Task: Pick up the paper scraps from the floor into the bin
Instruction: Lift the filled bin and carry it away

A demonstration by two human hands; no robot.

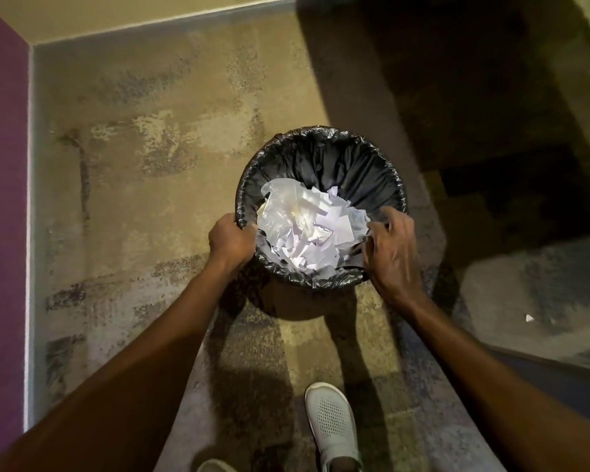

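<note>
A round bin (321, 148) lined with a black plastic bag stands on the carpet in the middle of the view. Inside it lies a heap of white paper scraps (315, 238) with a clear plastic sheet on the left of the heap. My left hand (230, 240) grips the bin's left rim, fingers curled over the edge. At the right rim is my right hand (390, 248), blurred, its fingers bent over the liner; whether it holds the rim is unclear. One small white scrap (529, 318) lies on the floor far right.
A purple wall (0, 216) closes the left side and a pale wall runs along the top. Dark shadow covers the upper right floor. My white shoe (332, 425) stands below the bin, with a second shoe tip at the bottom edge.
</note>
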